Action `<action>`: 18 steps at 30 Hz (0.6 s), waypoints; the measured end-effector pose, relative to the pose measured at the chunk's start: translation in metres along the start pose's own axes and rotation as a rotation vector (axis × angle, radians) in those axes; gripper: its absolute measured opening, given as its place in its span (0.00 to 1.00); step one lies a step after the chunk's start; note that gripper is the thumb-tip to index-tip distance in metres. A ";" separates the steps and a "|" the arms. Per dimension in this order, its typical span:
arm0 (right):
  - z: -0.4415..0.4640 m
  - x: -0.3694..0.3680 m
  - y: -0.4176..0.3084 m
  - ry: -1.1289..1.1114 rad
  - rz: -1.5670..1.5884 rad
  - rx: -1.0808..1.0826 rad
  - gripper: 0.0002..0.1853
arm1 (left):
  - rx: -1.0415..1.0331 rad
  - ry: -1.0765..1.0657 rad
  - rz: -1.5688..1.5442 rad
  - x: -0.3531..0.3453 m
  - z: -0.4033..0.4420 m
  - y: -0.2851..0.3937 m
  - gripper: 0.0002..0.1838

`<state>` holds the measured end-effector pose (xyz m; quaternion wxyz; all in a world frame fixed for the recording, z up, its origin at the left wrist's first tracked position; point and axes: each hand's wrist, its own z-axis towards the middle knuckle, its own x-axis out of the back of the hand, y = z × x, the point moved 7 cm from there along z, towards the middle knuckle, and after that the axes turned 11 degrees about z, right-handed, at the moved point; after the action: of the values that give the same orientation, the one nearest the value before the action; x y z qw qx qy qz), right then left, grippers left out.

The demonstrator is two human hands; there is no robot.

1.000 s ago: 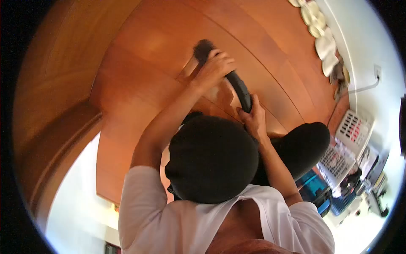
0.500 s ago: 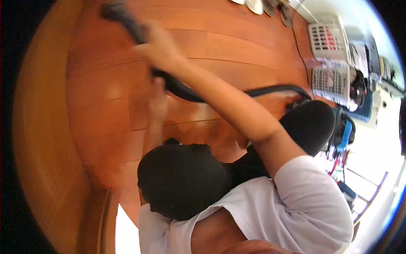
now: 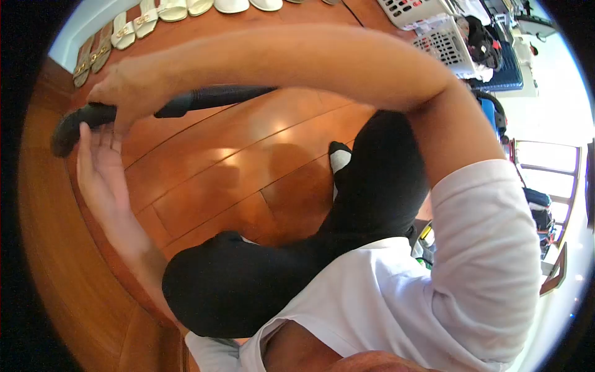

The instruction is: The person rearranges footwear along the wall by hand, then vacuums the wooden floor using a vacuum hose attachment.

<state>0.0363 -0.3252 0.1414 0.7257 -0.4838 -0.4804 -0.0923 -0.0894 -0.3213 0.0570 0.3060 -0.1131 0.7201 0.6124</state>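
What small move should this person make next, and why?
Probably ease the black tube slightly along the wooden panel: its wide end appears close against the panel, the right hand grips the tube, and the left hand, fingers open, is beside that end.

The floor (image 3: 248,186) is glossy wood, the tube (image 3: 223,97) smooth plastic, the trousers (image 3: 229,285) matt cloth, the far-right baskets (image 3: 449,49) plastic.

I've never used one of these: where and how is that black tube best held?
Probably around the black tube, just behind its rounded end, coming from above: its slim, long shape lets a palm span it, as the right hand does.
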 end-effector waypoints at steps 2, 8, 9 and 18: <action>-0.044 0.045 -0.012 0.172 -0.164 0.236 0.29 | 0.087 0.038 -0.047 -0.021 0.022 0.006 0.21; -0.174 0.112 0.086 0.146 0.039 -0.110 0.26 | 0.121 -0.257 0.004 -0.042 0.105 0.059 0.27; -0.210 0.132 0.084 0.250 0.020 -0.117 0.26 | 0.108 -0.263 0.075 -0.045 0.123 0.064 0.30; -0.283 0.204 0.136 0.582 0.446 -0.320 0.22 | -0.207 -0.576 0.289 -0.301 0.190 0.082 0.12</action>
<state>0.3963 -0.4115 0.1980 0.7491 -0.6368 -0.1177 -0.1392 0.1607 -0.1862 0.2860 0.3938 0.1373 0.5467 0.7261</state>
